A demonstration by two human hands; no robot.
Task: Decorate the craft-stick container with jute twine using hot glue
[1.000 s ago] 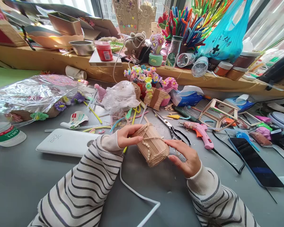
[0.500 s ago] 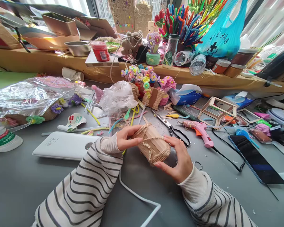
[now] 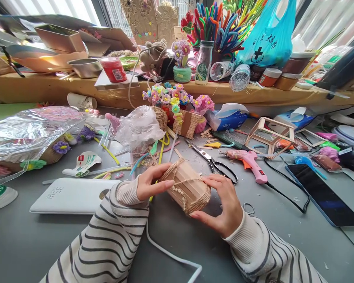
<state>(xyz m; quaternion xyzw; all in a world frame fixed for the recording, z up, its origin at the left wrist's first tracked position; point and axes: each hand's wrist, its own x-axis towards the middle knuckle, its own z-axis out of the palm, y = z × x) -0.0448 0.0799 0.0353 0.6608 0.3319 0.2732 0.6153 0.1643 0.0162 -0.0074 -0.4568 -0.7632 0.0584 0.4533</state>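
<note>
Between my two hands is a small wooden-stick container (image 3: 187, 182), tilted on its side above the grey table. Twine is wound round both of its ends, and a thin cord crosses its slatted side beside a strand of small pale beads. My left hand (image 3: 153, 182) grips the far-left end, thumb laid along the slats. At the near-right end, my right hand (image 3: 224, 204) holds the twine-wrapped rim between thumb and fingers. Scissors (image 3: 211, 159) lie just beyond my right hand, with a pink glue gun (image 3: 249, 161) to their right.
A white power bank (image 3: 70, 196) lies left of my left arm, its white cable (image 3: 171, 251) curving between my arms. At right are a phone (image 3: 321, 192) and a wooden stick frame (image 3: 270, 137). Craft flowers (image 3: 171, 96) and a crumpled plastic bag (image 3: 140, 127) stand behind; jars line the ledge (image 3: 115, 94).
The view has turned slightly, so the background sits further left and the near table items a little lower. Both hands keep their hold on the container, which stays in nearly the same pose.
</note>
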